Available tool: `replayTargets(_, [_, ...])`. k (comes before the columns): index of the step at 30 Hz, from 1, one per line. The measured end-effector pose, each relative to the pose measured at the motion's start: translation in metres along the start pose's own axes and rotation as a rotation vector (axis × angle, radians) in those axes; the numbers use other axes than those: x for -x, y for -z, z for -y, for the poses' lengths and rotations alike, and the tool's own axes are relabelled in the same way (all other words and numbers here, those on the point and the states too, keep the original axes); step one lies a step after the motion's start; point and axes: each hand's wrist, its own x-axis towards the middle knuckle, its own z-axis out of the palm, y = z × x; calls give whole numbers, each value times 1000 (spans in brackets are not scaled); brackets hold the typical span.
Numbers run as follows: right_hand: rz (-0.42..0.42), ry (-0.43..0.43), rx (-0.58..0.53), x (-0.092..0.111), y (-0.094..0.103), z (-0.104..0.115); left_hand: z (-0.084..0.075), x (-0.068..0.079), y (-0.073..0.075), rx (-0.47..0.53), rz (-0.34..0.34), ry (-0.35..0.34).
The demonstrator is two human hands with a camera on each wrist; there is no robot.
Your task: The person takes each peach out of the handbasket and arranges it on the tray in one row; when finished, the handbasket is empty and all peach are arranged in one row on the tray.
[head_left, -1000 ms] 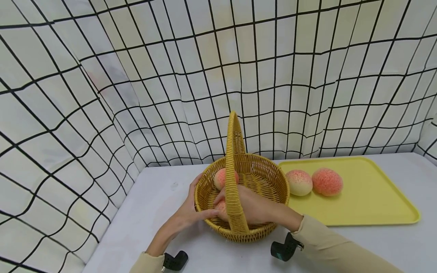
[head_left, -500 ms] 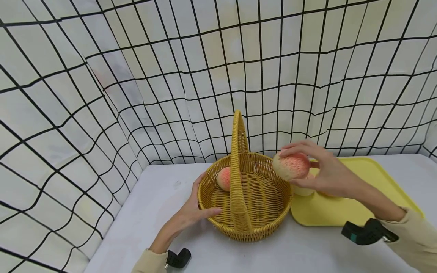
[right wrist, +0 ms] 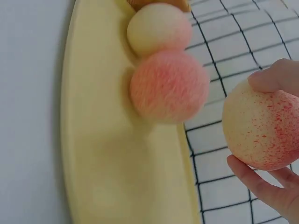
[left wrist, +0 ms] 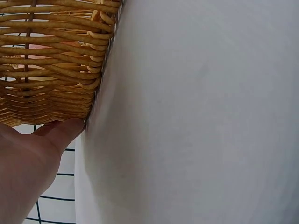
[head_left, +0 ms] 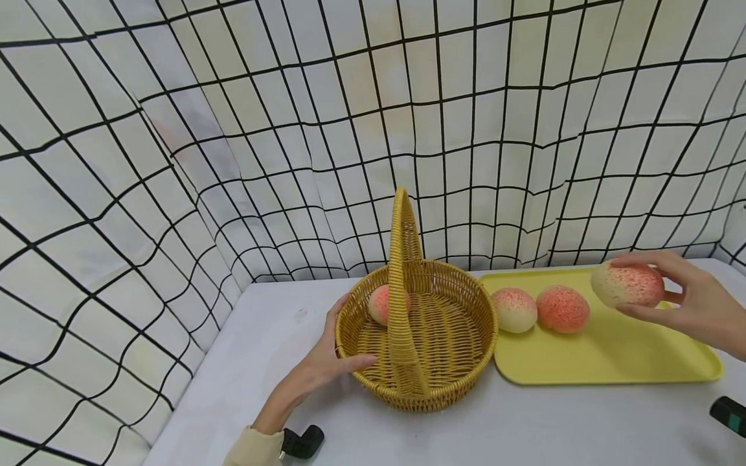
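Peach [head_left: 626, 286] held over yellow tray [head_left: 609, 355] on white table [head_left: 513, 424], gridded backdrop [head_left: 454, 139].

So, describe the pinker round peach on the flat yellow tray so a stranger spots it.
Find the flat yellow tray right of the golden-brown woven basket. On it, the pinker round peach sits beside a paler peach, on the side away from the basket. It is mostly pink, while that neighbour is largely cream.

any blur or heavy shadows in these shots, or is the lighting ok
Head view: even, soft light, basket weave clear, no strong glare; left wrist view: broad, soft-edged shadow on the table beside the basket; right wrist view: red peach on the tray slightly blurred, held peach crisper, its specks distinct.
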Motion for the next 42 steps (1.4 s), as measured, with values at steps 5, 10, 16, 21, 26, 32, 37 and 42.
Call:
replayTargets(5, [24, -45, 21, 12, -1, -22, 0, 1, -1, -10, -7, 11])
replayTargets(10, [85, -80, 83, 17, -9, -36, -1, 0, -1, -7, -1, 4])
replayTargets(16, [148, -108, 131, 18, -17, -49, -4, 3, 0, -41, -23, 42])
replayTargets(21, [157, -118, 163, 16, -18, -52, -4, 2, 0, -64, -30, 42])
replayTargets(26, [157, -79, 189, 11, -19, -50, -5, 1, -1, -78, -40, 54])
replayTargets(32, [157, -8, 274, 9, -19, -48, -3, 0, -1, -46, -26, 47])
replayTargets(37, [142, 13, 246, 7, -14, -45, -2, 0, -1, -66, -37, 46])
replayTargets(42, [82, 101, 255, -5, -9, -25, -2, 0, -1, -28, -14, 33])
